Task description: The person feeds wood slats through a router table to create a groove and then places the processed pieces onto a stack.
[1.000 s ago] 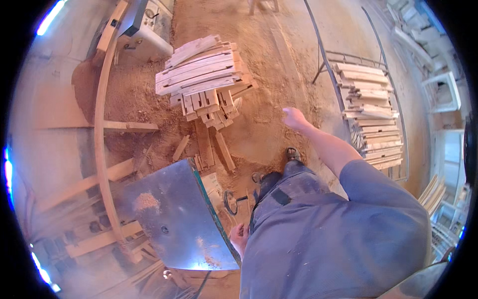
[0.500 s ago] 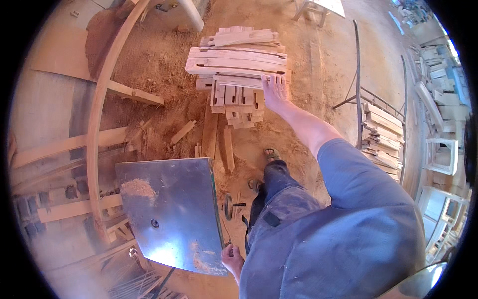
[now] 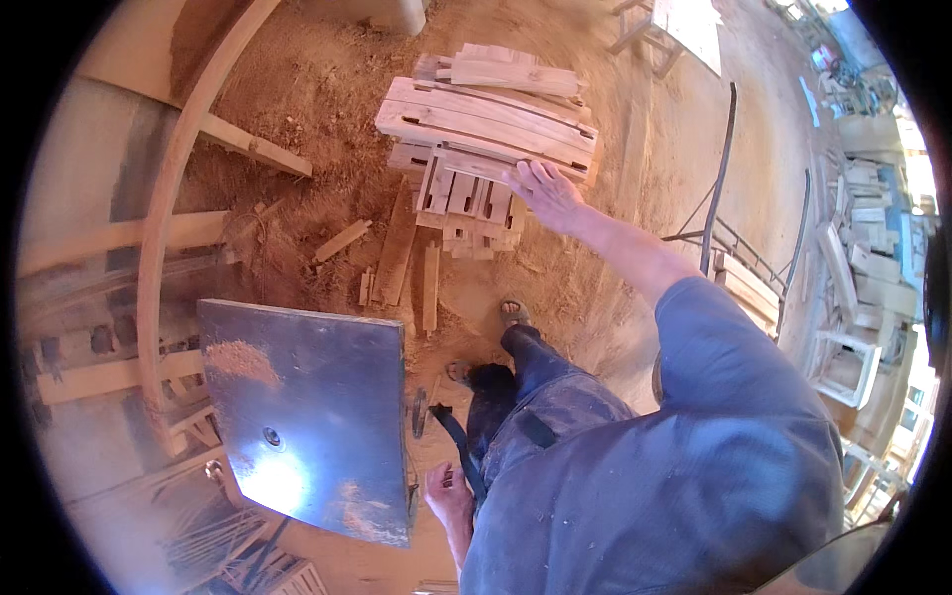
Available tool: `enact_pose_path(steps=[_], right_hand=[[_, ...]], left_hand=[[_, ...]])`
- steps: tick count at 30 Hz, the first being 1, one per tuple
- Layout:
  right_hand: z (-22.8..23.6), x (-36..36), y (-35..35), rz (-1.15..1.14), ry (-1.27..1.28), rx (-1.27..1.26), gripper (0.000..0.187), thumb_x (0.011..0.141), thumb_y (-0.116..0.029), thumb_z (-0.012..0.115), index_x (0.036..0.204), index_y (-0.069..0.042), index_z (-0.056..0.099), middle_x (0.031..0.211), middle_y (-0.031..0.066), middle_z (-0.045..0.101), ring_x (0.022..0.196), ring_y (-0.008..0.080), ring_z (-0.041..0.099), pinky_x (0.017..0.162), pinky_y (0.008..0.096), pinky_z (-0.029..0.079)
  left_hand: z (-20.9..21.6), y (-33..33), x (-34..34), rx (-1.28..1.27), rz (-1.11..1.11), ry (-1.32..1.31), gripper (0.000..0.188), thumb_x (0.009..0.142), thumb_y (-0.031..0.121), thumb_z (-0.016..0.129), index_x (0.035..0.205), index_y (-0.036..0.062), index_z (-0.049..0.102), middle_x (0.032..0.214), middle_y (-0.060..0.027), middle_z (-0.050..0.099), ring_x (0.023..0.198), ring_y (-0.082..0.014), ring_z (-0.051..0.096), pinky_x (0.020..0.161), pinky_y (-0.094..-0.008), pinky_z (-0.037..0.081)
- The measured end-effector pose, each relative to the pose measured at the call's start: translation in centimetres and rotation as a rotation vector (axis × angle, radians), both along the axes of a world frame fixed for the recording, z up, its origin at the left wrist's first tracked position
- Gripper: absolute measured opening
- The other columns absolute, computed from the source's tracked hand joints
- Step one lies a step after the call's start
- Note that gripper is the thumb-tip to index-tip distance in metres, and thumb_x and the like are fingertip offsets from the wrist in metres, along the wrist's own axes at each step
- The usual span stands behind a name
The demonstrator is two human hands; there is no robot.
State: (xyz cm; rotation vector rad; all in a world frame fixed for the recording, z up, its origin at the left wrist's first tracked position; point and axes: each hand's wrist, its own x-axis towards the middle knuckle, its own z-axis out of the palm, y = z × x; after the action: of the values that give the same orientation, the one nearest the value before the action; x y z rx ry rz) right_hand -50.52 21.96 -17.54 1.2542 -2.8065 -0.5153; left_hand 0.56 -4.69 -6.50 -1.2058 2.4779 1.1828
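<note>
My right hand [image 3: 545, 193] lies with its fingers stretched out on the near edge of a stack of slotted wooden boards [image 3: 486, 119]. The upper boards run crosswise, and several shorter slotted pieces [image 3: 464, 193] stick out beneath them toward me. Down by my left thigh, my left hand [image 3: 449, 494] hangs with its fingers curled in; nothing shows in it. It is just apart from the right edge of a dark flat machine table [image 3: 327, 397], which has a round hole and patches of sawdust on top.
A handwheel [image 3: 419, 412] juts out beside the machine table. Wood offcuts [image 3: 342, 241] lie on the sawdust-covered floor. To the right stands a metal rack [image 3: 710, 198] with wooden pieces [image 3: 746, 288]. A long timber [image 3: 183, 188] rises at the left, and a white-topped table [image 3: 684, 35] stands at the back.
My left hand has come away from the machine table's edge toward my leg. My right hand still rests on the stack, its fingers nearer the front edge. The whole view has turned slightly.
</note>
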Motion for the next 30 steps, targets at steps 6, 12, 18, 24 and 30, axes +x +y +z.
enact_pose_path(steps=[6, 12, 18, 24, 30], right_hand=[[1.3, -0.2, -3.2, -0.231, -0.246, -0.027, 0.080, 0.090, -0.004, 0.058, 0.161, -0.006, 0.022, 0.155, 0.0210, 0.032, 0.140, 0.0375, 0.034, 0.119, 0.0461, 0.030], [4.5, 2.9, -6.8, -0.867, -1.247, -1.027, 0.085, 0.062, 0.003, 0.057, 0.147, 0.004, 0.046, 0.130, 0.0179, 0.062, 0.116, 0.0277, 0.062, 0.099, 0.0382, 0.053], [8.5, 12.8, -13.6, -0.922, -1.990, -1.248, 0.098, 0.050, -0.014, 0.060, 0.146, 0.001, 0.050, 0.129, 0.0150, 0.065, 0.108, 0.0242, 0.067, 0.095, 0.0338, 0.055], [11.1, 22.8, -28.2, -0.439, -1.960, -0.895, 0.087, 0.058, -0.008, 0.063, 0.144, -0.001, 0.053, 0.128, 0.0127, 0.066, 0.110, 0.0256, 0.065, 0.101, 0.0336, 0.050], [12.2, 32.9, -40.2, 0.493, -0.732, -0.467, 0.061, 0.079, -0.002, 0.065, 0.139, -0.005, 0.056, 0.121, 0.0159, 0.056, 0.116, 0.0321, 0.055, 0.101, 0.0376, 0.045]], left_hand=[[-1.0, -0.5, 0.8, 0.012, -0.043, 0.050, 0.020, 0.080, 0.004, 0.076, 0.098, -0.0007, 0.071, 0.090, -0.0156, 0.068, 0.073, -0.0281, 0.069, 0.065, -0.0366, 0.057], [-1.9, -3.4, 0.1, -0.003, -0.114, 0.125, 0.013, 0.082, 0.007, 0.074, 0.091, -0.0005, 0.069, 0.084, -0.0175, 0.065, 0.076, -0.0347, 0.065, 0.069, -0.0430, 0.053], [0.7, -9.5, -1.6, 0.075, 0.094, 0.367, 0.012, 0.084, 0.004, 0.071, 0.095, -0.0011, 0.070, 0.098, -0.0153, 0.069, 0.084, -0.0317, 0.069, 0.077, -0.0384, 0.056], [3.9, -16.4, 1.0, 0.059, 0.300, 0.403, 0.020, 0.088, 0.005, 0.072, 0.107, -0.0014, 0.072, 0.105, -0.0136, 0.070, 0.086, -0.0216, 0.070, 0.078, -0.0308, 0.056], [1.3, -20.5, 6.0, 0.056, 0.703, 0.525, 0.019, 0.090, 0.002, 0.074, 0.108, -0.0004, 0.070, 0.105, -0.0078, 0.065, 0.084, -0.0144, 0.062, 0.077, -0.0275, 0.052]])
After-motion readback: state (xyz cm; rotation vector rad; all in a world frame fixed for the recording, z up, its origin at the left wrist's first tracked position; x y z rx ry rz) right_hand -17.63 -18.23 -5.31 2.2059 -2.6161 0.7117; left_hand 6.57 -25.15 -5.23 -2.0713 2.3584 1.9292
